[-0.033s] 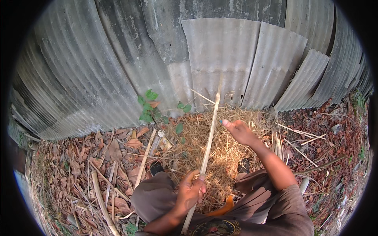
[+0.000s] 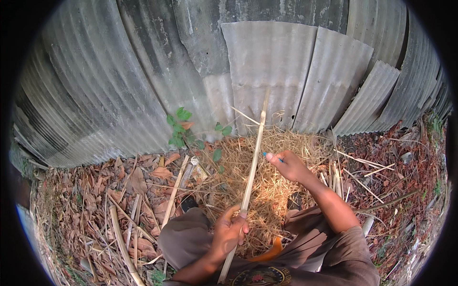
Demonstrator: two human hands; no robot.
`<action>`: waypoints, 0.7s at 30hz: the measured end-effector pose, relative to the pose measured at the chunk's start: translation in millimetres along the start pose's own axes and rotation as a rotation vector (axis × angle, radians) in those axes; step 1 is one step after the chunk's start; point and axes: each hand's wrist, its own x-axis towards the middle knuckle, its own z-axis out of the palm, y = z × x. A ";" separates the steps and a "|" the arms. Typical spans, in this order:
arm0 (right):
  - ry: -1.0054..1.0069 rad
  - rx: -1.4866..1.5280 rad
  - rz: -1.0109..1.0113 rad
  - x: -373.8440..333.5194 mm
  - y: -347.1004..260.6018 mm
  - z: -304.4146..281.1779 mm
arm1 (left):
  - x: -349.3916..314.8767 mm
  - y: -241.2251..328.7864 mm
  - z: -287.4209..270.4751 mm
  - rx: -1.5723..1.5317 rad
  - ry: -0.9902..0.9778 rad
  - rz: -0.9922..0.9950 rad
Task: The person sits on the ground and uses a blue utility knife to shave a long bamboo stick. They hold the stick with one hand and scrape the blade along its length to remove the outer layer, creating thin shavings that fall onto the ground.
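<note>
My left hand (image 2: 230, 229) is closed around the lower part of a long, pale strip (image 2: 252, 176) that looks like split bamboo. The strip slants away from my lap toward the metal wall, and a thin sliver (image 2: 245, 116) sticks out sideways near its far end. Just right of the strip, my right hand (image 2: 287, 164) is closed on a small, slim blue object (image 2: 265, 154). Its tip points at the strip without visibly touching it. Most of the blue object is hidden by the fingers, so its kind cannot be told.
Corrugated metal sheets (image 2: 267, 57) form a wall ahead. A heap of pale shavings (image 2: 272, 200) lies between my legs. Dry leaves (image 2: 136, 178) and cut sticks (image 2: 121, 233) cover the ground at left, with more thin strips (image 2: 365, 159) at right. A green plant (image 2: 179, 128) grows by the wall.
My right hand has shifted slightly left and nearer to me, with more of the blue object showing. The left hand keeps its grip, and the strip has barely moved.
</note>
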 end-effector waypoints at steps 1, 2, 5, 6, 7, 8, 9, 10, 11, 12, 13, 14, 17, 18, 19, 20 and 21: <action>0.033 -0.109 -0.132 -13.3 -9.8 9.8 | 0.6 2.4 -0.7 -0.013 0.010 -0.003; 0.066 -0.216 -0.260 -26.4 -16.9 19.0 | 0.9 5.1 -1.2 -0.025 0.016 -0.009; 0.054 -0.402 -0.444 -49.4 -35.7 32.4 | 2.5 10.5 -4.8 -0.077 0.027 -0.004; 0.067 -0.409 -0.468 -51.1 -33.5 37.2 | 3.1 9.7 -6.4 -0.083 0.024 0.016; 0.081 -0.415 -0.491 -51.3 -29.5 42.5 | 2.9 8.7 -7.6 -0.089 0.020 0.035; 0.098 -0.421 -0.517 -49.4 -28.7 44.7 | 2.1 9.8 -7.5 -0.066 0.024 0.037; 0.097 -0.425 -0.519 -48.3 -29.8 45.2 | -0.1 10.9 -6.1 -0.042 0.028 0.038; 0.095 -0.430 -0.521 -47.5 -31.4 45.1 | -2.2 12.1 -5.5 -0.018 0.032 0.039; 0.095 -0.437 -0.515 -48.0 -31.4 44.4 | -3.8 13.2 -5.3 -0.025 0.027 0.032; 0.113 -0.420 -0.543 -46.1 -31.6 44.9 | -5.2 14.2 -5.4 -0.031 0.022 0.023; 0.131 -0.403 -0.570 -42.0 -31.8 46.4 | -5.3 14.3 -5.4 -0.037 0.016 0.014; 0.151 -0.384 -0.597 -38.7 -31.0 48.0 | -5.0 14.0 -5.8 -0.055 0.017 0.003; 0.203 -0.426 -0.606 -26.3 -19.2 54.2 | -4.2 14.4 -6.4 -0.075 0.013 -0.023; 0.230 -0.453 -0.561 -19.8 -16.4 51.9 | -5.5 15.7 -5.6 -0.059 0.009 -0.026; 0.256 -0.480 -0.515 -12.2 -12.8 46.4 | -6.3 16.1 -5.0 -0.044 0.004 -0.030; 0.282 -0.506 -0.470 -4.5 -9.1 41.6 | -7.5 15.0 -5.1 -0.034 -0.010 -0.019; 0.313 -0.503 -0.424 2.7 -0.6 39.7 | -8.4 12.1 -4.1 -0.024 -0.032 -0.012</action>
